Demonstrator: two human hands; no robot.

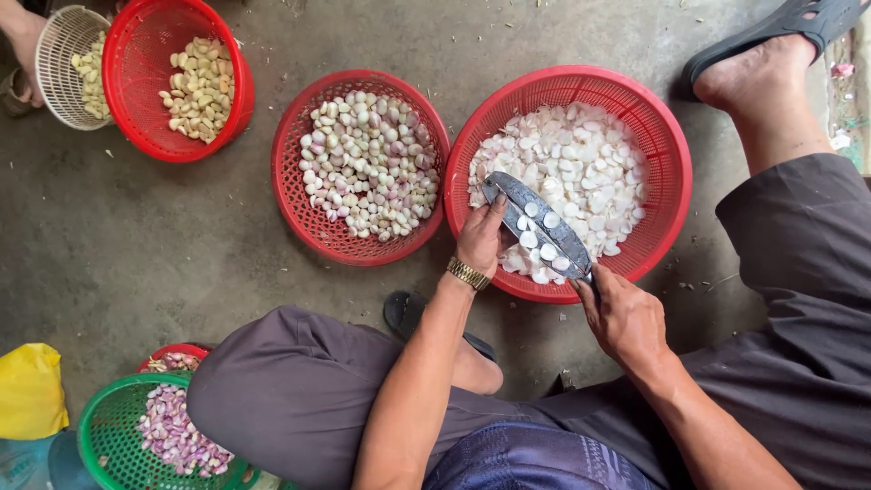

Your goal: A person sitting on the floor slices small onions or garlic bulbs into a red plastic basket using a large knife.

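Note:
My right hand grips the handle of a broad steel knife held flat over a red basket of sliced white garlic pieces. Several slices lie on the blade. My left hand rests against the blade's near side, thumb at its tip; a gold watch sits on that wrist. A second red basket just to the left holds whole peeled cloves, pale with a pink tinge.
A third red basket of yellowish cloves and a white basket sit top left, by another person's hand. A green basket of purple unpeeled cloves and a yellow bag lie bottom left. My sandalled foot is top right.

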